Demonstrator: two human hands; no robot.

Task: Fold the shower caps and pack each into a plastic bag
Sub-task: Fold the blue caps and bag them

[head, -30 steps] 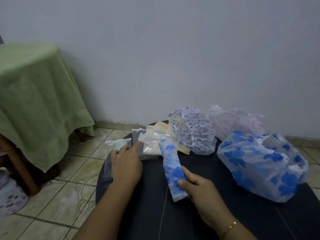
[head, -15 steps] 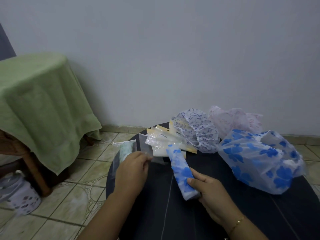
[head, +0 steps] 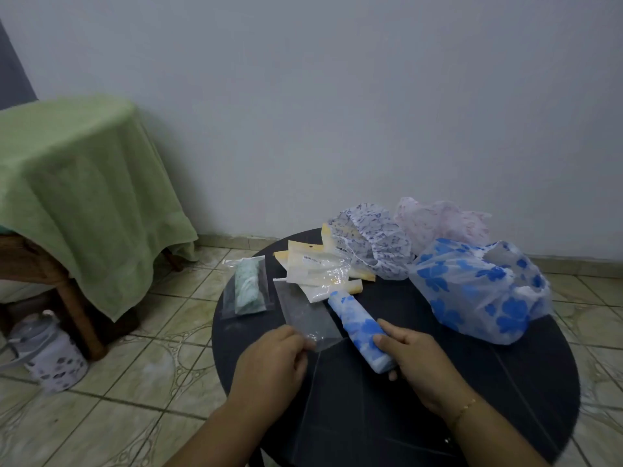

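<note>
- Since the earlier frames, the left hand [head: 271,360] had drawn a clear bag [head: 308,316] away from the pile and nearer the body, while the right hand [head: 416,360] kept its hold on the rolled cap [head: 357,326].
- At far left, a green cloth [head: 77,183] hung over a wooden stand, with a patterned jug [head: 50,360] on the tiled floor [head: 135,382] below it.
- A packed bag [head: 247,289] holding a folded green cap lay flat near the left edge of the round dark tabletop [head: 438,416].
- The left hand's fingers were curled, pinching the near end of the clear bag, which lay along the tabletop and looked empty.
- Beyond that bag, a pile of yellow-edged bags [head: 318,269] lay overlapping one another.
- The rolled cap, white with blue flowers, rested slantwise on the tabletop just right of the clear bag, its far end touching the pile.
- The right hand's fingers wrapped round the near end of the rolled cap, thumb on top.
- Behind, a small-print blue cap [head: 374,242] sat loose, touching the pile.
- A pink cap [head: 441,220] lay at the back, farthest from the body.
- At right, a blue-flowered cap [head: 478,291] sat puffed up and unfolded, apart from both hands.
</note>
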